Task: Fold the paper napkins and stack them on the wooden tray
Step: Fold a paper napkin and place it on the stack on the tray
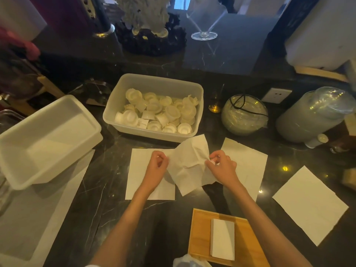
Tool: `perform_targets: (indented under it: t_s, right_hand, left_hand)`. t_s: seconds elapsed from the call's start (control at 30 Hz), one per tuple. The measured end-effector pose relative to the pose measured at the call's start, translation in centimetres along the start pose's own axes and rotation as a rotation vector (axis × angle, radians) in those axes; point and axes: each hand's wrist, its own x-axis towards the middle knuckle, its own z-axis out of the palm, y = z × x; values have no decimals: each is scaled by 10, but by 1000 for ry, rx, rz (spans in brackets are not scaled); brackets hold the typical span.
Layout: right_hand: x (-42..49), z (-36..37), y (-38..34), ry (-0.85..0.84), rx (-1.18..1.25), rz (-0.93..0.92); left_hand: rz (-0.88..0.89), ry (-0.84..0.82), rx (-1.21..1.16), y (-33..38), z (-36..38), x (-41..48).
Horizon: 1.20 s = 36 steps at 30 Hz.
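Observation:
A white paper napkin hangs crumpled above the dark marble counter, pinched on its left edge by my left hand and on its right edge by my right hand. Flat unfolded napkins lie under it: one at centre left, one at centre right, and a third at far right. The wooden tray sits near the front edge, right of centre, with a folded napkin stack lying on it.
A clear plastic bin of small white cups stands behind the napkins. A white tub with napkins inside sits tilted at left. Wrapped glass jars and a grey canister stand at right.

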Motion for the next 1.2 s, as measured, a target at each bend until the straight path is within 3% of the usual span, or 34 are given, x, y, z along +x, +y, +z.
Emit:
perform_targets:
  t_s: [0.1,0.17,0.27,0.4,0.5,0.63,1.07,1.2]
  right_hand:
    - [-31,-23,-5,-102,439,40]
    - [-52,-36,-9,-89,593,35]
    - [-79,-47,-8,-35,713,40]
    - [-114,-64,3,5,742,49]
    - [-134,-81,11,6,805,58]
    - [-151,-102,24,4,784,48]
    - [-174,-142,72,8,727,58]
    - [-180,-146,79,66,661,-6]
  left_hand:
    - [-80,-34,-612,24,-16,-9]
    - [-152,-247,-860,32,-19,-19]
    - [-210,-478,-689,34,-2,-44]
    - [-190,-236,-346,46,19,-72]
    - [-111,-169,-167,55,22,-84]
    - [-43,-133,-94,74,23,-105]
    - [11,-246,-257,82,42,-147]
    - [95,-246,-171,78,51,-154]
